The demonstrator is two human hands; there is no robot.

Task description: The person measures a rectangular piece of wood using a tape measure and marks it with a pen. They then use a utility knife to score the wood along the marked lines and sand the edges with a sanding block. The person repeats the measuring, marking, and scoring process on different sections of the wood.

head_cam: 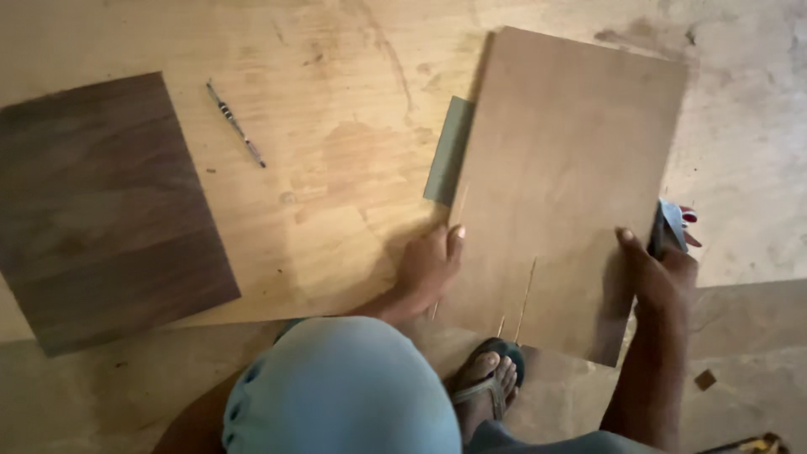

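We see the left hand [427, 267] pressed against the left edge of a light brown rectangular plywood panel [567, 168], its fingers curled loosely with the thumb laid up along that edge, so it steadies the board rather than grips it. The panel lies tilted across a large pale plywood sheet [336, 151] that covers the floor, its near corner reaching over the sheet's edge toward a foot in a dark sandal [490, 382].

The right hand [660, 269] sits at the panel's right edge, fingers clenched around a small grey metal tool [671, 225] (possibly a scraper or blade holder; the view is too poor for us to tell), with a bit of red showing just beyond it. The thumb rests on the panel's surface.

A flat grey-green strip [450, 151] pokes out from under the panel's left side, touching it. Well apart to the left lies a dark brown rectangular wood-veneer board [109, 206], and between it and the panel, nearer the dark board, rests a thin striped pencil-like rod [235, 123]. A knee in light blue cloth [345, 387] fills the lower middle.
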